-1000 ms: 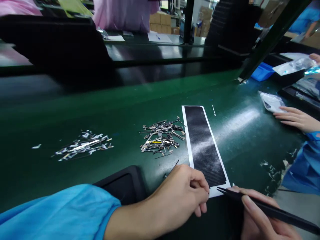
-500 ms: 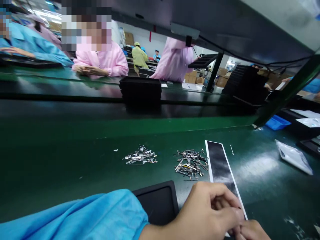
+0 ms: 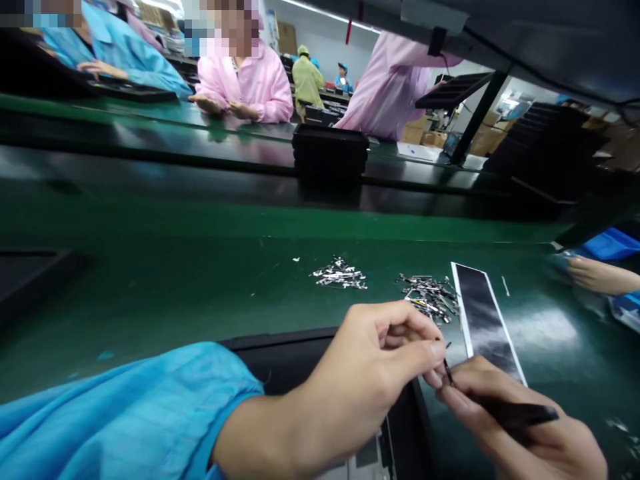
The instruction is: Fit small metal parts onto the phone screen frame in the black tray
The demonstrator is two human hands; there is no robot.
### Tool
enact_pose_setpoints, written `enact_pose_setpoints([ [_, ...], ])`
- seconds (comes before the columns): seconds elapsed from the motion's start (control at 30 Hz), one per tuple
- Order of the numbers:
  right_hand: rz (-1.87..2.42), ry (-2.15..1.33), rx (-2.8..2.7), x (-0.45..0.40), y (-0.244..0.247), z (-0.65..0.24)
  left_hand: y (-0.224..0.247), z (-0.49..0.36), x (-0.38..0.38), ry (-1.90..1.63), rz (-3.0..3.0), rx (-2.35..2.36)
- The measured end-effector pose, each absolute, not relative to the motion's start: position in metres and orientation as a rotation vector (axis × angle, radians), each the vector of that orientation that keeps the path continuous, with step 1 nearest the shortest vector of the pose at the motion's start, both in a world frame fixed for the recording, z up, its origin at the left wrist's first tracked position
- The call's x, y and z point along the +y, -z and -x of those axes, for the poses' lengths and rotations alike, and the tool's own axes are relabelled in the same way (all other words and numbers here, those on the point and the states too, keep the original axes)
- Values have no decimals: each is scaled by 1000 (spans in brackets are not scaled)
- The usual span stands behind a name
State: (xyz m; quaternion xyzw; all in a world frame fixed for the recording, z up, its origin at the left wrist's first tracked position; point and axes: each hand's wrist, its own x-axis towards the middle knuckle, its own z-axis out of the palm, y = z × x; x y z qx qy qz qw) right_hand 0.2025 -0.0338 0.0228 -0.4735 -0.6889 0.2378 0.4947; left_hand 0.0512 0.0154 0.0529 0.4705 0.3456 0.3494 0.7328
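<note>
My left hand [image 3: 370,373] pinches thumb against fingers over the black tray. What it holds is too small and hidden to make out. Close beside its fingertips, my right hand [image 3: 520,427] is closed around what look like black tweezers [image 3: 525,412], their thin tip pointing at the left hand's pinch. Beneath my left forearm lies a black tray [image 3: 280,347] with a flat, partly hidden device [image 3: 370,457] in it. Past my hands are a pile of small dark metal strips [image 3: 430,297] and a pile of silvery strips [image 3: 340,273].
A black sheet with white edges [image 3: 487,313] lies right of the dark pile. Another black tray [image 3: 30,280] is at the left. Stacked black trays [image 3: 330,153] stand beyond. A co-worker's hand [image 3: 600,275] reaches in at the right beside a blue bin [image 3: 613,243]. Several people sit opposite.
The view has swung left and down, so more of my right hand and the tweezers show. A co-worker's hand has appeared at the right, where a clear bag lay.
</note>
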Motion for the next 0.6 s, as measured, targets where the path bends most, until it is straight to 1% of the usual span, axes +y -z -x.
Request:
enact_pose_setpoints([
  [0.1, 1146, -572, -1707, -30, -24, -202, -47, -40, 16, -805, -1174, 816],
  [0.17, 1191, -616, -1852, -28, -28, -203, -43, -30, 16, -861, -1462, 881],
  [0.23, 1223, -726, -2049, -26, -32, -202, -39, -19, 14, -920, -1869, 851],
  [0.3, 1208, -837, -2181, -23, -34, -198, -37, -9, 11, -859, -2249, 734],
  [0.37, 1196, -914, -2218, -21, -34, -192, -38, -2, 7, -686, -2469, 671],
  [0.5, 1242, -1043, -2180, -20, -30, -183, -39, 3, 3, -429, -2552, 730],
  [0.6, 1295, -1080, -2136, -22, -28, -181, -33, 4, 4, -417, -2440, 759],
])
